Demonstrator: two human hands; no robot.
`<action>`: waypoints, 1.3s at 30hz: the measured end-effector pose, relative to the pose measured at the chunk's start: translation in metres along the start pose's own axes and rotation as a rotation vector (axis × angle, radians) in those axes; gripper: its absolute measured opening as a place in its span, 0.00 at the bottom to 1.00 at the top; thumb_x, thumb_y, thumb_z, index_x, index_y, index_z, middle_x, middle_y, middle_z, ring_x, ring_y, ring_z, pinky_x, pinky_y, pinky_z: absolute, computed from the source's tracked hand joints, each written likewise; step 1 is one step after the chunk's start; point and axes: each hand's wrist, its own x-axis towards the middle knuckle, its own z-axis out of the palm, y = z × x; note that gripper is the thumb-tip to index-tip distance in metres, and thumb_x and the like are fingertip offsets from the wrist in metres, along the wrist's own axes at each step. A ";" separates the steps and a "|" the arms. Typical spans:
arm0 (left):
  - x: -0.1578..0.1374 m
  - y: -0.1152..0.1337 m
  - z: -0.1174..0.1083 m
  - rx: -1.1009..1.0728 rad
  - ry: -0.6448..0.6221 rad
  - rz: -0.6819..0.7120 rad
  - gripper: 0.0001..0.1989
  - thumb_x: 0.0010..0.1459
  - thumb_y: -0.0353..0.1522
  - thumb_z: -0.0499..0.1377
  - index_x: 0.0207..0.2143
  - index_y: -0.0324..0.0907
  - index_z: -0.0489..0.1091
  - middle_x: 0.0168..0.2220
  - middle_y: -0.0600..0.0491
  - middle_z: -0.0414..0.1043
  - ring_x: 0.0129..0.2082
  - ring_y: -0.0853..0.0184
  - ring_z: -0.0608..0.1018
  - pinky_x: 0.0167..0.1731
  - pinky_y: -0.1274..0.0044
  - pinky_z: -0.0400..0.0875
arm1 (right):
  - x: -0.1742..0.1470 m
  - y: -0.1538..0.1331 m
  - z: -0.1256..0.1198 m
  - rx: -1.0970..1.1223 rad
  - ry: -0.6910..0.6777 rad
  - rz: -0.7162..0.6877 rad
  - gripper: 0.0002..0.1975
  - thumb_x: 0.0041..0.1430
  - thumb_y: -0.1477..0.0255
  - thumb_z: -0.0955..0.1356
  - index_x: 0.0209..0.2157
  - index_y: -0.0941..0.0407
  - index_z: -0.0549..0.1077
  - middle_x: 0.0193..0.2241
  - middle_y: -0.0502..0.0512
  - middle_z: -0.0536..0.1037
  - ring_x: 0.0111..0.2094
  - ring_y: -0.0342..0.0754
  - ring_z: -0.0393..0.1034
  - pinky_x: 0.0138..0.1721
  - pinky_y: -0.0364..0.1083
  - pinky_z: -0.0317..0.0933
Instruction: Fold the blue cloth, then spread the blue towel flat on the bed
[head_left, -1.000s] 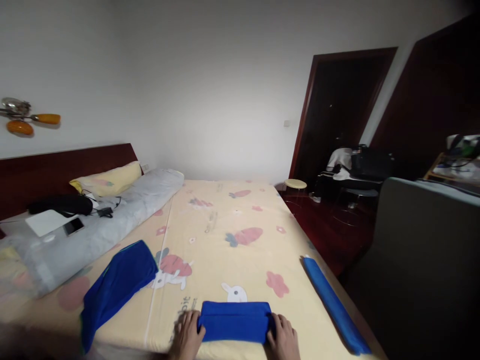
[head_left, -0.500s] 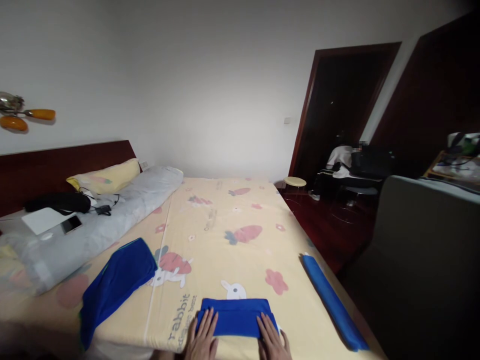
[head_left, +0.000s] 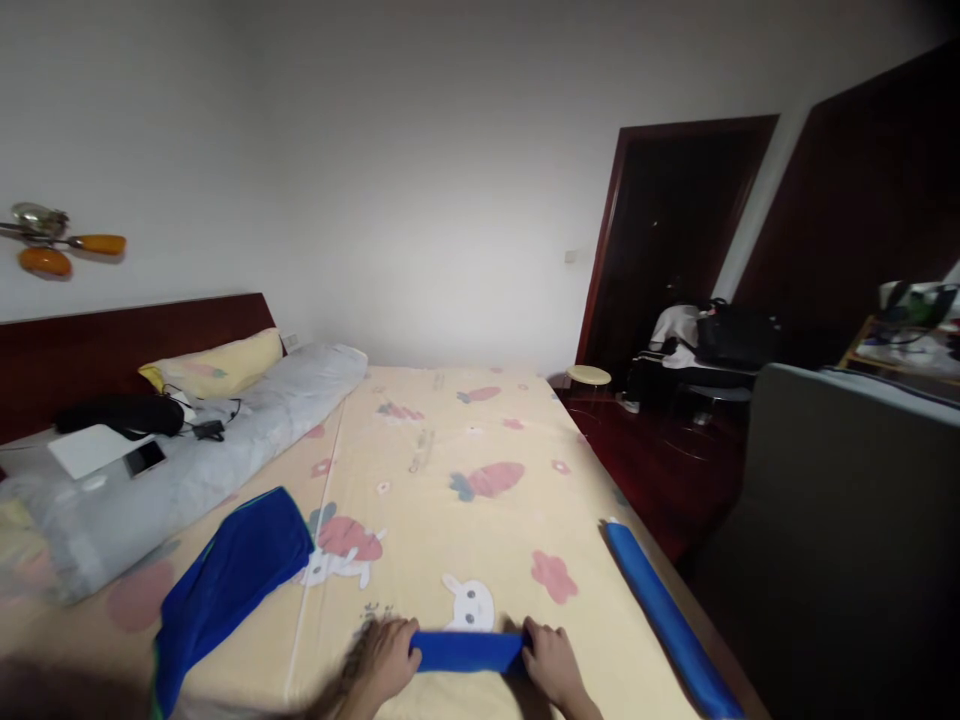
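A folded blue cloth [head_left: 469,651] lies at the near edge of the bed, now a narrow strip. My left hand [head_left: 386,660] grips its left end and my right hand [head_left: 551,665] grips its right end. A larger blue garment [head_left: 229,580] lies flat to the left. A rolled blue cloth [head_left: 664,620] lies along the bed's right edge.
The bed [head_left: 450,480] has a yellow sheet with carrots and rabbits. A grey bolster [head_left: 187,470], yellow pillow [head_left: 217,365], phone [head_left: 145,458] and white tablet [head_left: 90,448] lie at the left. A grey panel [head_left: 840,520] stands at the right; dark doorway [head_left: 675,240] behind.
My hands went from the cloth's ends to lying flat on top of it, then back to its ends; the cloth now looks narrower, folded or rolled toward me. The camera shifted slightly.
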 end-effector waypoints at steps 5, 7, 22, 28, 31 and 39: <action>0.005 0.006 0.001 0.053 0.056 -0.041 0.20 0.55 0.31 0.48 0.48 0.45 0.72 0.50 0.47 0.74 0.54 0.55 0.71 0.55 0.59 0.59 | 0.001 -0.001 0.010 -0.055 0.050 0.053 0.23 0.52 0.78 0.59 0.48 0.54 0.73 0.47 0.61 0.77 0.50 0.57 0.69 0.51 0.58 0.56; 0.007 0.009 0.001 0.085 0.098 -0.072 0.24 0.53 0.29 0.48 0.52 0.45 0.70 0.54 0.46 0.72 0.57 0.53 0.69 0.57 0.57 0.58 | -0.001 0.000 0.016 -0.083 0.090 0.091 0.27 0.53 0.79 0.57 0.54 0.53 0.69 0.54 0.61 0.73 0.56 0.58 0.65 0.56 0.61 0.53; 0.016 0.041 0.057 0.065 0.191 0.410 0.35 0.64 0.33 0.47 0.67 0.52 0.29 0.69 0.56 0.44 0.67 0.64 0.56 0.63 0.66 0.58 | -0.003 -0.020 0.060 0.025 0.108 -0.371 0.26 0.66 0.62 0.55 0.65 0.45 0.48 0.65 0.52 0.56 0.64 0.55 0.54 0.60 0.61 0.57; 0.006 -0.009 0.044 0.149 0.155 0.300 0.37 0.63 0.33 0.48 0.67 0.53 0.28 0.69 0.58 0.42 0.68 0.63 0.54 0.65 0.63 0.51 | -0.011 0.031 0.045 0.066 0.039 -0.216 0.27 0.66 0.58 0.54 0.65 0.41 0.43 0.66 0.48 0.52 0.66 0.54 0.49 0.63 0.61 0.51; 0.007 -0.017 0.038 0.142 0.053 0.276 0.38 0.62 0.32 0.48 0.67 0.55 0.28 0.70 0.60 0.38 0.69 0.63 0.50 0.66 0.61 0.47 | -0.013 0.030 0.037 0.087 -0.021 -0.157 0.27 0.65 0.59 0.53 0.65 0.43 0.45 0.67 0.47 0.50 0.67 0.53 0.45 0.65 0.61 0.47; 0.020 -0.004 0.000 0.038 -0.195 0.148 0.43 0.49 0.21 0.48 0.67 0.54 0.45 0.70 0.60 0.44 0.69 0.66 0.50 0.66 0.60 0.44 | 0.005 0.004 -0.025 0.064 -0.186 -0.114 0.30 0.54 0.72 0.59 0.60 0.52 0.63 0.62 0.59 0.64 0.63 0.55 0.56 0.63 0.60 0.46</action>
